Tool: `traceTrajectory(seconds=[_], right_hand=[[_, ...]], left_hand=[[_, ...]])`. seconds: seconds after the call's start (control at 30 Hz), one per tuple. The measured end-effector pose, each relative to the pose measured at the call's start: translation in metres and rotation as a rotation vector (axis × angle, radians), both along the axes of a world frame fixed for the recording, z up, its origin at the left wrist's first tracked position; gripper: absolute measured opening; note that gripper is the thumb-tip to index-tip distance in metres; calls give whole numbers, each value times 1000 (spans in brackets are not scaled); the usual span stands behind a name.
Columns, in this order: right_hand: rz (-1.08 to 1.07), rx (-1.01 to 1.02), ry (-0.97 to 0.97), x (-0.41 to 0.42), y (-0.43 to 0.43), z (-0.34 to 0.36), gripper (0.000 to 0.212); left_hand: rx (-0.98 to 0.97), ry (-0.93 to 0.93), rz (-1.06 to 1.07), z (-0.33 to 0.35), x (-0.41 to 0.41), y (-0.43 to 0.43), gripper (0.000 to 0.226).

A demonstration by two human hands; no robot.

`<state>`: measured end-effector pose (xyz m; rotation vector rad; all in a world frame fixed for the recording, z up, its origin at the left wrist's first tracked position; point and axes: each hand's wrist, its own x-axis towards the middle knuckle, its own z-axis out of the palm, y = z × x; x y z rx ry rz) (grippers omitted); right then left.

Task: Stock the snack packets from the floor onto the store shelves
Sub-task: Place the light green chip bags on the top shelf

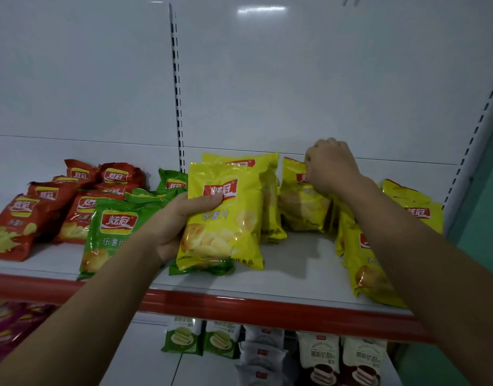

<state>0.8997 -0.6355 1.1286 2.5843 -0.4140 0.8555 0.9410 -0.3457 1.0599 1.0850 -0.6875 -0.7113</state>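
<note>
My left hand (pixel 181 221) grips a yellow chip packet (pixel 226 218) by its left edge, thumb across the logo, holding it upright over the white shelf (pixel 295 271). Behind it stands a second yellow packet (pixel 269 196). My right hand (pixel 330 168) pinches the top of another yellow packet (pixel 301 207) standing further right. More yellow packets (pixel 362 263) lean at the right, partly hidden by my right forearm.
Green chip packets (pixel 111 232) lie left of my left hand and red ones (pixel 44 213) at the far left. The shelf has a red front rail (pixel 239 305). Below sit cake packets (pixel 317 355) and purple bags (pixel 8 330). A slotted upright (pixel 177 87) divides the back panel.
</note>
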Motion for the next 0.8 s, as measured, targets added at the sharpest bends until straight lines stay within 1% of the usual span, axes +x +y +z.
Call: traceTrajectory(seconds=[0.1, 0.23, 0.33, 0.4, 0.47, 0.53, 0.63, 0.67, 0.73, 0.8], right_hand=[[64, 110, -72, -4, 13, 13, 24], [220, 299, -145, -5, 36, 17, 18], [369, 465, -149, -8, 49, 20, 14], [441, 564, -131, -9, 52, 21, 15], [444, 594, -109, -8, 49, 19, 22], [401, 636, -116, -4, 41, 16, 29], [355, 785, -123, 3, 28, 9, 34], [341, 807, -116, 5, 25, 6, 35], [326, 804, -95, 9, 20, 2, 35], [313, 754, -109, 8, 14, 4, 25]], left_hand=[[33, -37, -55, -9, -5, -1, 69], [1, -33, -81, -9, -9, -3, 68], [-2, -29, -72, -2, -8, -4, 67], [9, -32, -65, -1, -8, -2, 67], [17, -32, -57, -4, -7, 2, 67], [19, -42, -66, -7, -9, 5, 67], [5, -54, -79, -8, -13, 5, 65], [10, -61, -85, -8, -14, 3, 64], [40, -82, -97, -9, -16, 0, 62], [53, -97, -95, -10, -16, 2, 62]])
